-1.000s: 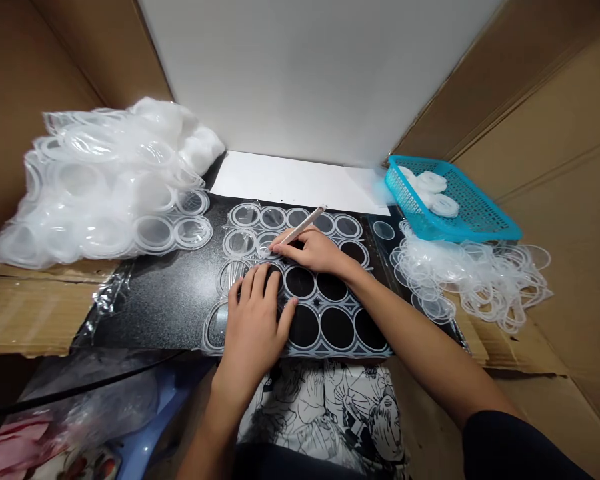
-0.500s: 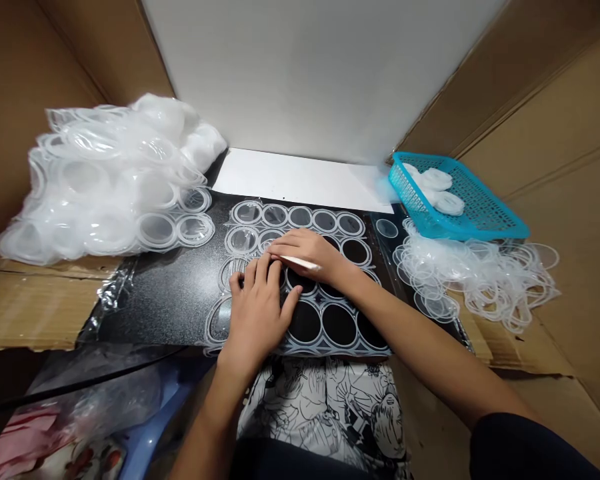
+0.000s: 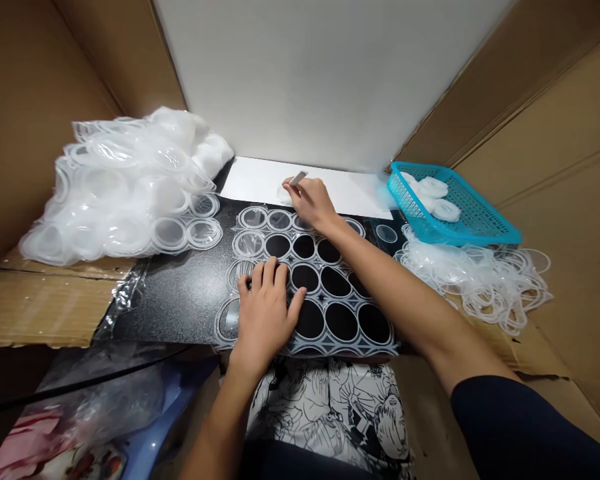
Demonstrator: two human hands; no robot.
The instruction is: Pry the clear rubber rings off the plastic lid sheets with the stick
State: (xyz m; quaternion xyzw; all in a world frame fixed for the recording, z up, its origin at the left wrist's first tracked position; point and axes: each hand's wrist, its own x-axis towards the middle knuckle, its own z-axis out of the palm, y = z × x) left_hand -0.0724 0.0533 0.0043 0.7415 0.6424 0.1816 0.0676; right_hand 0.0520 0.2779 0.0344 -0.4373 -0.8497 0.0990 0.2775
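Note:
A clear plastic sheet (image 3: 321,298) with rows of round cut-outs lies on the black tabletop. Many of its circles show black through them, while those at the left and far rows still hold clear film. My left hand (image 3: 266,300) rests on the sheet with its fingers spread. Over the white paper strip (image 3: 353,191), my right hand (image 3: 311,201) is closed around a slim white pen-like tool (image 3: 299,177). A pale round disc (image 3: 283,194) shows at its fingertips, on or just above the paper; I cannot tell whether the fingers pinch it.
Piled plastic sheets with circles (image 3: 125,193) stand at the left. On the right, a blue basket (image 3: 480,213) holds several white disc bundles (image 3: 433,189), with a heap of clear plastic ring scraps (image 3: 473,277) in front. Cardboard walls (image 3: 545,140) flank the table.
My right hand has moved from the sheet up and away to the white paper. A circle in the sheet's second row now shows black. My left hand stays on the sheet.

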